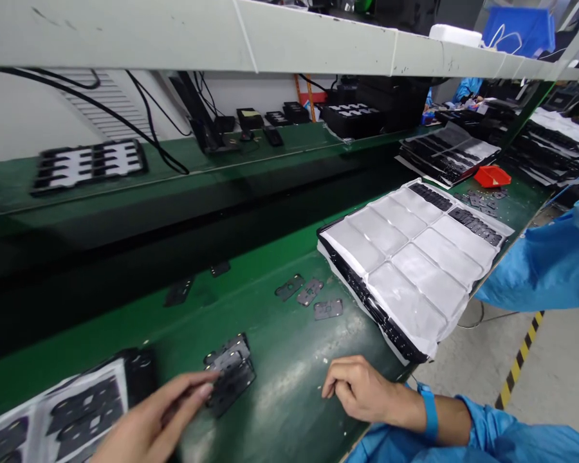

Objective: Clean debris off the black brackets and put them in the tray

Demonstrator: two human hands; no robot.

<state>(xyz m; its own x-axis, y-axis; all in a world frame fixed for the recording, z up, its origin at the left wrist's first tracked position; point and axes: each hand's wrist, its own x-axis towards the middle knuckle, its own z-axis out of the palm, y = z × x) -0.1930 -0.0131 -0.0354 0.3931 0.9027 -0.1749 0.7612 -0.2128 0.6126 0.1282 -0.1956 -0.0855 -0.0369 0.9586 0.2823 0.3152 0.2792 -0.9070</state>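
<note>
My left hand [161, 415] pinches the edge of a thin dark plate [231, 388] between thumb and fingers, low over the green bench. Directly behind that plate are more plates of the same kind [229, 352], overlapping in a small pile. My right hand [354, 388], with a blue band on its wrist, is curled closed near the bench's front edge, and nothing shows in it. Between the pile and the large tray stack lie three loose plates, the nearest being a grey one [328, 309]. A lined tray [125, 384] holding dark plates is at the lower left, beside my left hand.
A stack of lined trays [405, 257] stands at the right, dark pieces in its far compartments. Behind it are a red bin [492, 176] and more stacked sheets [451, 151]. A shelf beam [318, 38] crosses overhead. A co-worker's blue sleeve [545, 257] is at the right.
</note>
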